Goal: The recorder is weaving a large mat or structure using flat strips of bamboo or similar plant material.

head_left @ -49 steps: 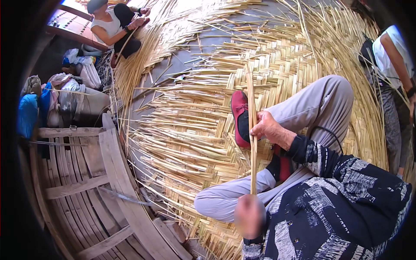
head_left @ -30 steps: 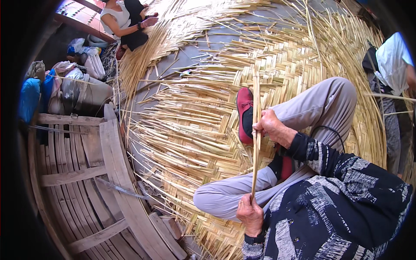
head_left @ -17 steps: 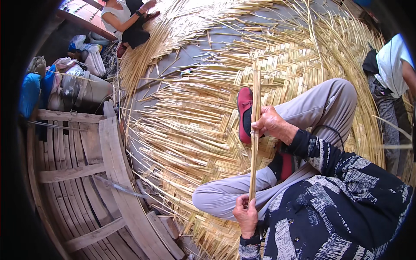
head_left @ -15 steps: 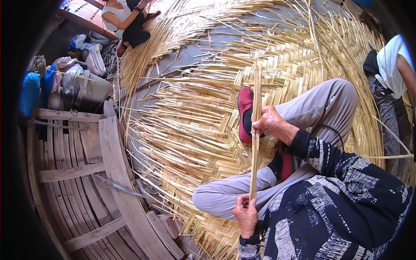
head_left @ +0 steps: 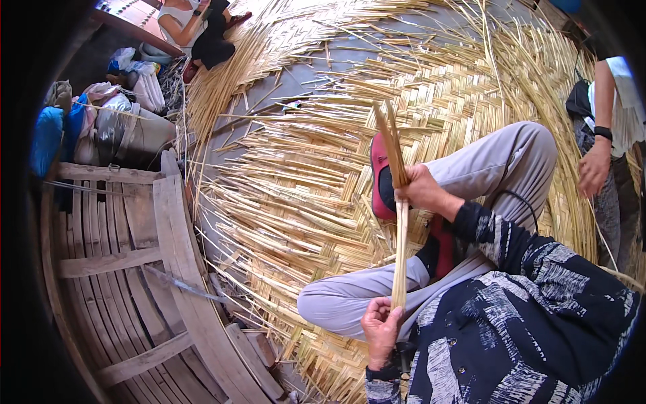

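A long, flattened, pale-yellow split reed [head_left: 401,259] stands nearly upright across my folded legs. Its lower end is gripped by my left hand [head_left: 381,328], with the thumb along the stalk and the fingers curled. Higher up, my right hand [head_left: 420,188] is closed around its middle. Above that hand the reed parts into two strips that spread in a narrow V, leaning toward the upper left. Behind the reed is my red shoe [head_left: 381,172]. Beneath me spreads a large woven reed mat [head_left: 330,209], loose reed ends fringing its left side.
A slatted wooden frame [head_left: 111,266] lies at the left, with bags and bundles [head_left: 131,131] behind it. Someone crouches by another woven section [head_left: 316,23] at the far left. A person's lowered hand [head_left: 595,168] hangs near the right edge.
The reed's upper part now shows two separated strips and tilts left. My hands have shifted only slightly. At the right, the other person's arm has come into view.
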A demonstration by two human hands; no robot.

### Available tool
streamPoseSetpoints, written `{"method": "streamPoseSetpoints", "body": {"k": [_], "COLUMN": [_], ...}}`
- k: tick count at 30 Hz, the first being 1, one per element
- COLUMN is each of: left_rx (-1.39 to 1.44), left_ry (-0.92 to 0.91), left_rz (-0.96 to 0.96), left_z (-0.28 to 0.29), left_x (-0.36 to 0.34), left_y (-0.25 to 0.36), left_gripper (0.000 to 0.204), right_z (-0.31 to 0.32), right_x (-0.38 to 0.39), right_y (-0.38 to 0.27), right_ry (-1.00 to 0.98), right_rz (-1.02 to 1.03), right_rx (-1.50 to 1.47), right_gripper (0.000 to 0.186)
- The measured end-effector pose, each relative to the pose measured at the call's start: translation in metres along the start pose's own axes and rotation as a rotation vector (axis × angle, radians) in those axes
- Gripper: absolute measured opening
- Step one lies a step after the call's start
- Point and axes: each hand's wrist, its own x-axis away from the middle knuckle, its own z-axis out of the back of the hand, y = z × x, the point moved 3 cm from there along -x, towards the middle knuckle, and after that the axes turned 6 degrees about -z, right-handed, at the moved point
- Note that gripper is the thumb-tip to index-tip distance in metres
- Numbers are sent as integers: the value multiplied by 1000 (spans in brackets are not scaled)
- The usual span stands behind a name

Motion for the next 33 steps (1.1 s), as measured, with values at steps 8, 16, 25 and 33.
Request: {"method": "streamPoseSetpoints", "body": {"k": [8, 16, 25, 33], "left_rx": [-143, -483, -230, -242], "left_ry": [-1, 34, -20, -42], "left_rz": [96, 69, -70, -247], "left_z": [19, 31, 0, -24], "left_x": [-16, -45, -73, -93], "left_y": [-13, -36, 19, 60], "left_gripper": [10, 2, 3, 4], "right_z": [2, -15, 5, -60], "right_x": [-5, 4, -7, 51], "right_y": [-12, -37, -39, -37], "right_ry": [49, 48, -99, -352], "right_rz": [-222, -40, -107, -495], "right_rx": [-308, -411, -654, -487], "right_gripper": [3, 3, 41, 17]}}
